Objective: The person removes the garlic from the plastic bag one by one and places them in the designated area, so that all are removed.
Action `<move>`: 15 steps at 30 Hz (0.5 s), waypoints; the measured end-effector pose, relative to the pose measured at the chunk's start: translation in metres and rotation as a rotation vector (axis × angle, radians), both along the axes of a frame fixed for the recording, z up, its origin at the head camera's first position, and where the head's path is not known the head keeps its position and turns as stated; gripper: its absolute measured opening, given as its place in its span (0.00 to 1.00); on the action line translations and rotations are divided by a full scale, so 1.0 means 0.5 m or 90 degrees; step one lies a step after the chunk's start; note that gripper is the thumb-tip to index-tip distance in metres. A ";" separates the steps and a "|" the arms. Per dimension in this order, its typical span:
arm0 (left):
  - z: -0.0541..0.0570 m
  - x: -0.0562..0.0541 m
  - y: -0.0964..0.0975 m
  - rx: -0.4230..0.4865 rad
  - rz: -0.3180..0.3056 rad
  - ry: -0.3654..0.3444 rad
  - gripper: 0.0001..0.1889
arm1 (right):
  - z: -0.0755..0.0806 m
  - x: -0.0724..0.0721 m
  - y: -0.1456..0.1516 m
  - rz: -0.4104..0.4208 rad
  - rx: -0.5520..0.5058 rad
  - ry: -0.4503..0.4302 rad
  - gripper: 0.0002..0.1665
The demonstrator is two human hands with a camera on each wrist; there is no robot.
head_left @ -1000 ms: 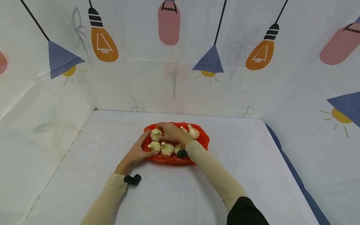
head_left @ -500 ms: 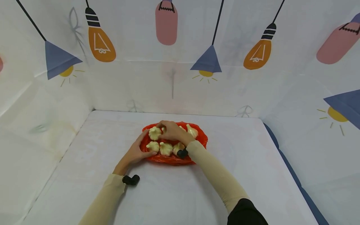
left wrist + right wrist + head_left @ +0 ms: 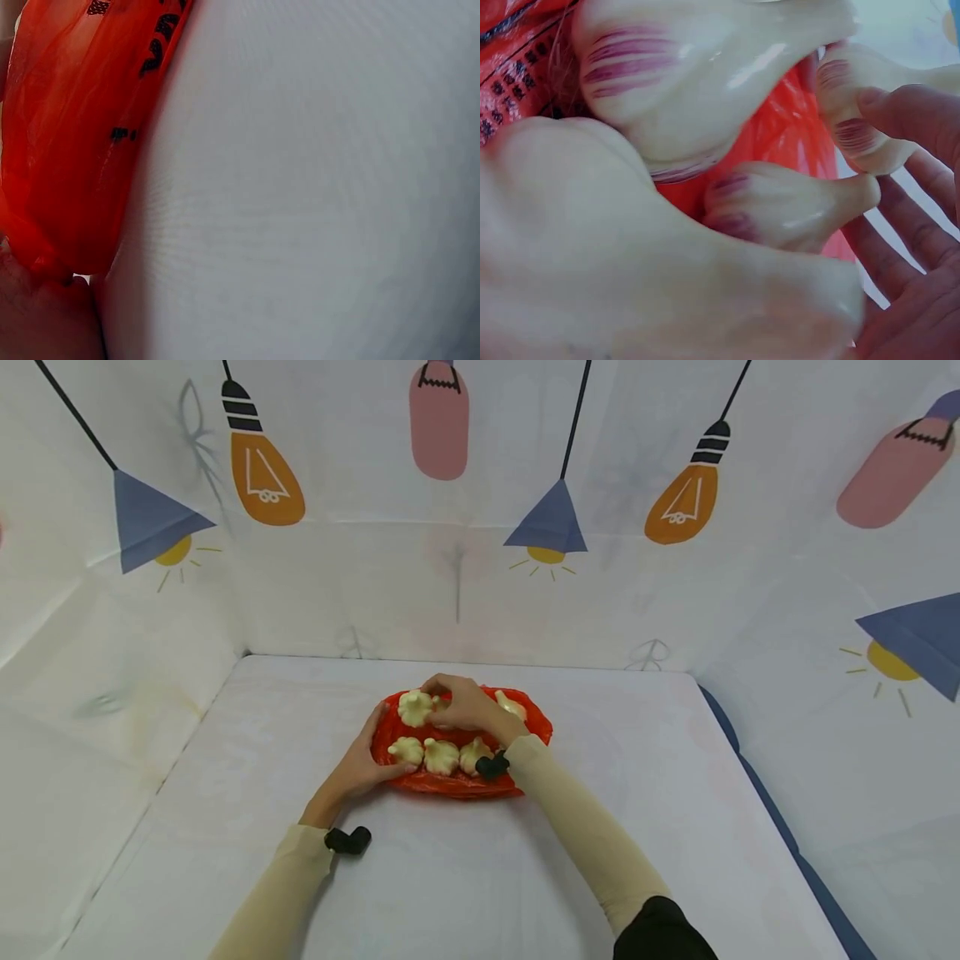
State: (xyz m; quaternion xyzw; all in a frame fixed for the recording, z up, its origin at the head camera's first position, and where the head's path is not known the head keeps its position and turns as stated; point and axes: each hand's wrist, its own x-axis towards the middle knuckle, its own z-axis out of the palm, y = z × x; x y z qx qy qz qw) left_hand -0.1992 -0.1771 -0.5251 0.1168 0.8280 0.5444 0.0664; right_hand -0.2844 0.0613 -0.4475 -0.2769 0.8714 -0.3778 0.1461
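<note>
In the head view a red plastic bag (image 3: 450,787) with black print lies on the white table, holding several pale garlic bulbs. My left hand (image 3: 358,770) holds the bag's left end, fingers along the side and thumb over the near edge. Red plastic (image 3: 82,150) beside that hand fills the left of the left wrist view. My right hand (image 3: 468,706) reaches over the bag and pinches a garlic bulb (image 3: 415,707) near its far left. In the right wrist view my thumb presses this purple-striped bulb (image 3: 855,112); other bulbs (image 3: 660,90) lie close by.
A front row of garlic bulbs (image 3: 441,757) sits near the bag's near edge, and another bulb (image 3: 512,705) lies at the far right. Behind the white table (image 3: 600,735) hangs a pale sheet (image 3: 337,577) printed with lamps and bulbs.
My right hand has shifted slightly toward the far side, and the garlic bulb at its fingers has moved with it. The left hand stays on the bag. The head view has turned slightly right.
</note>
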 end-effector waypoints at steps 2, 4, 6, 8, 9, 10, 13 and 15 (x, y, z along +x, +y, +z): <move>0.001 0.000 0.000 -0.002 0.002 -0.004 0.67 | 0.006 0.003 0.005 -0.009 -0.017 -0.001 0.27; 0.001 0.000 0.000 -0.004 0.003 -0.008 0.67 | 0.010 0.005 0.010 -0.019 -0.040 -0.003 0.27; 0.000 0.001 0.001 -0.009 0.002 -0.013 0.65 | 0.016 0.008 0.016 -0.032 -0.064 -0.007 0.26; 0.000 0.002 0.001 -0.019 -0.004 -0.013 0.62 | 0.020 0.011 0.021 -0.041 -0.082 -0.007 0.26; -0.001 0.001 0.001 -0.026 -0.009 -0.011 0.60 | 0.022 0.013 0.023 -0.044 -0.092 -0.007 0.26; -0.001 0.001 0.001 -0.034 -0.014 -0.007 0.59 | 0.025 0.015 0.025 -0.046 -0.102 -0.005 0.26; -0.001 0.000 0.000 -0.058 -0.023 0.018 0.56 | 0.033 0.021 0.033 -0.047 -0.132 0.003 0.26; 0.000 0.000 0.000 -0.071 -0.025 0.033 0.56 | 0.041 0.027 0.039 -0.047 -0.156 0.005 0.27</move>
